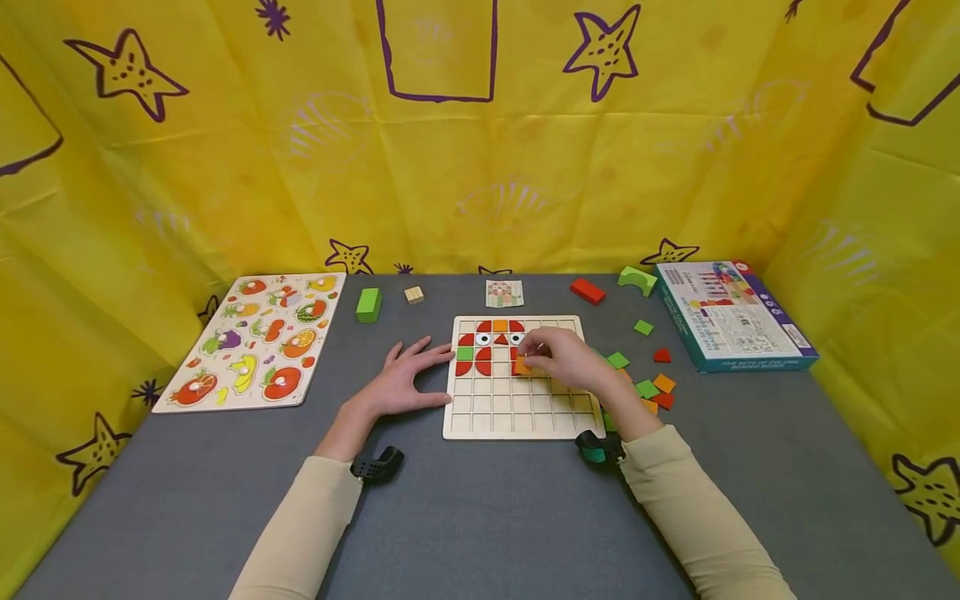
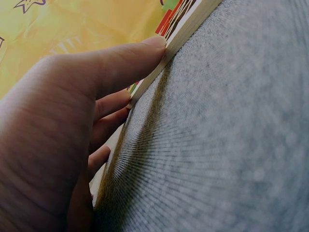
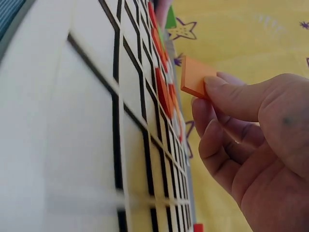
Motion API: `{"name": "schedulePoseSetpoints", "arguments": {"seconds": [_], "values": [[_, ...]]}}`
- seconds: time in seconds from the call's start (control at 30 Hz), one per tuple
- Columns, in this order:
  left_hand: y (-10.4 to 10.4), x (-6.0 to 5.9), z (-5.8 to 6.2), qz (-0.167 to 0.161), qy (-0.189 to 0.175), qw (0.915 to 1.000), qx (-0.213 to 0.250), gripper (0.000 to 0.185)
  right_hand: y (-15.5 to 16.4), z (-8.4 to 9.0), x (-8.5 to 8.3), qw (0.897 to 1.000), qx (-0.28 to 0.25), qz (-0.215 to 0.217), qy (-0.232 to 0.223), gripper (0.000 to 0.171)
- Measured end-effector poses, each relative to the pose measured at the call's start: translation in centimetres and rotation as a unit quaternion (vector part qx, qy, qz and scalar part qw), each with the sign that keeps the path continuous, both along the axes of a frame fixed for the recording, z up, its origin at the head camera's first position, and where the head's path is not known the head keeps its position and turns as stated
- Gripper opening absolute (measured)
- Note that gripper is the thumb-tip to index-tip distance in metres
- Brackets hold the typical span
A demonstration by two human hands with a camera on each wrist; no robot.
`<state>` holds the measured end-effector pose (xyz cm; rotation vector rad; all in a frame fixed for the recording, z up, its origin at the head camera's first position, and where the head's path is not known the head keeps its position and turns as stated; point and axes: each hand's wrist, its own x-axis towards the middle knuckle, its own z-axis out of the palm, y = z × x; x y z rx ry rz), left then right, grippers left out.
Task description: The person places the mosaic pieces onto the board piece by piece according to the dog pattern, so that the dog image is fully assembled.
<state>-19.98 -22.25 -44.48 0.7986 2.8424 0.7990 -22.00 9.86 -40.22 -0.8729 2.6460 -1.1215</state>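
Observation:
A wooden grid board lies on the table, its upper left cells filled with red, green and orange tiles and two eye tiles. My right hand pinches an orange square tile between thumb and fingers, just above the board; in the right wrist view the tile is apart from the grid. My left hand is spread at the board's left edge, thumb and fingertips touching it. In the left wrist view the thumb rests against the board's side.
Loose green, orange and red tiles lie right of the board, partly behind my right forearm. A pattern card, green block, red block and green arch stand behind. A fruit puzzle lies left, a box right.

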Motion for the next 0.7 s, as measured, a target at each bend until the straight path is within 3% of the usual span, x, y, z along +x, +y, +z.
{"name": "schedulePoseSetpoints", "arguments": {"seconds": [0.3, 0.7], "values": [[0.0, 0.1, 0.2, 0.001, -0.005, 1.0000, -0.001, 0.076, -2.7, -0.5, -0.9, 1.000, 0.010, -0.013, -0.011, 0.006], [0.0, -0.1, -0.1, 0.000, 0.005, 1.0000, 0.000, 0.075, -4.3, -0.6, -1.3, 0.999, 0.048, 0.005, 0.021, 0.006]]}}
